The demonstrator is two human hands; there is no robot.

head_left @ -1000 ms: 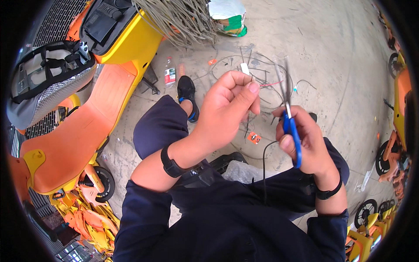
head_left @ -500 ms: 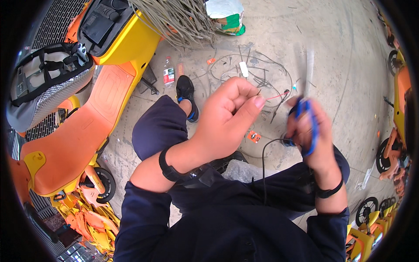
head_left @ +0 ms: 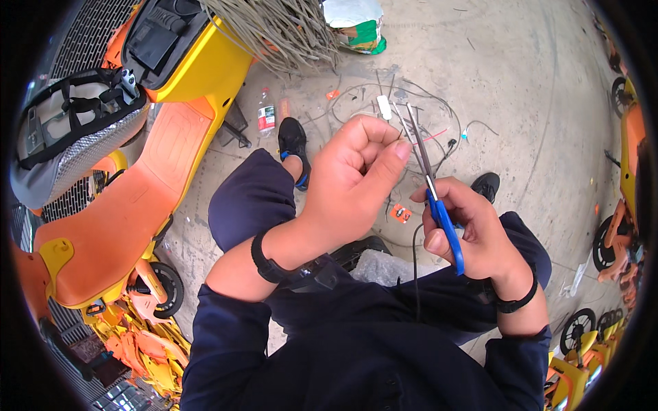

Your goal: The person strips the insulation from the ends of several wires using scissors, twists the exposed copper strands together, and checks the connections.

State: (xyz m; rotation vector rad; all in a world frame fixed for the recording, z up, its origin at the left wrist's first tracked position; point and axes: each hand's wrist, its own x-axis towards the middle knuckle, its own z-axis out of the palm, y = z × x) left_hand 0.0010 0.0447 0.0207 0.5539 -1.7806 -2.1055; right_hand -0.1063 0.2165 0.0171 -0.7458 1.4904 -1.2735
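Note:
My left hand (head_left: 348,188) is closed in a pinch, thumb against forefinger, on a thin red wire (head_left: 437,135) that sticks out to the right. A short dark end shows above the fingertips. In my right hand (head_left: 483,229) are scissors with blue handles (head_left: 447,229). Their blades (head_left: 423,147) point up and slightly left, a little apart, and cross the red wire close to my left fingertips. Whether the wire lies between the blades I cannot tell. A black cable (head_left: 415,274) runs down to my lap from below the scissors.
Loose cables (head_left: 449,109) and a white object (head_left: 383,107) lie on the floor ahead. Beyond them are a cable bundle (head_left: 281,34) and a green-white bag (head_left: 356,27). A bottle (head_left: 266,113) is near my foot. A yellow-orange scooter (head_left: 168,140) stands left.
My right hand has brought the scissors left, from beside the wire to across it near my left fingertips. My left hand has hardly moved and still pinches the wire.

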